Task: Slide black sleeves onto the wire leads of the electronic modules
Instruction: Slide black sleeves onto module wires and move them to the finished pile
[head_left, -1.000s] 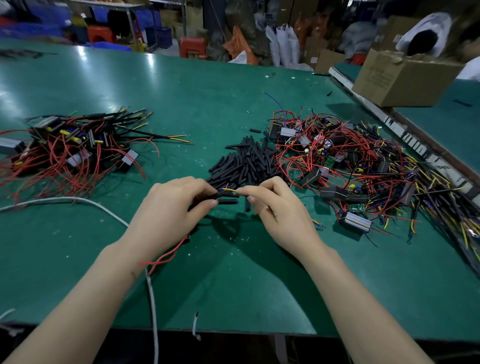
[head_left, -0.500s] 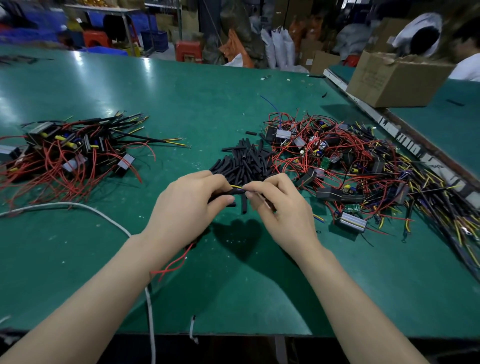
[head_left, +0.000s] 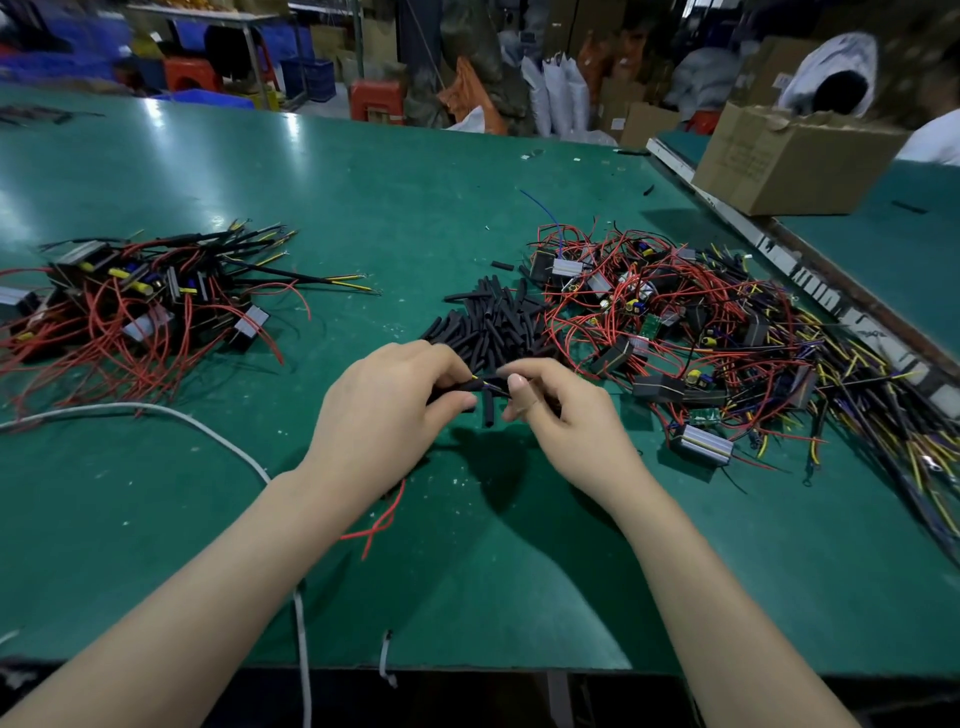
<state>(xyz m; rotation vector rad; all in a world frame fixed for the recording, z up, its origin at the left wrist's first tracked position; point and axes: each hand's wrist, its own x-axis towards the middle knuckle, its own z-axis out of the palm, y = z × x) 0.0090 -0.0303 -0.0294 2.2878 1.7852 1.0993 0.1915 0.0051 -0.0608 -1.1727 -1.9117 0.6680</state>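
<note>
My left hand (head_left: 384, 415) grips a module's black-covered lead, whose yellow wire tip (head_left: 480, 383) pokes out toward the right; the module itself is hidden under the palm, and its red wires (head_left: 382, 522) trail out below the wrist. My right hand (head_left: 563, 415) pinches a black sleeve (head_left: 496, 387) at that yellow tip. Behind the hands lies a heap of loose black sleeves (head_left: 493, 322). A tangle of modules with red and yellow leads (head_left: 691, 338) spreads to the right. Another pile of modules with black-covered leads (head_left: 140, 301) sits at the left.
The green table (head_left: 363, 208) carries a white cable (head_left: 156, 413) curving from the left edge to the front edge. A cardboard box (head_left: 789, 161) stands on the neighbouring table at the back right, behind a raised rail (head_left: 810, 270). A person in white bends behind the box.
Both hands have moved slightly away from me toward the sleeve heap. The sleeve in my right hand has closed onto the yellow wire tip.
</note>
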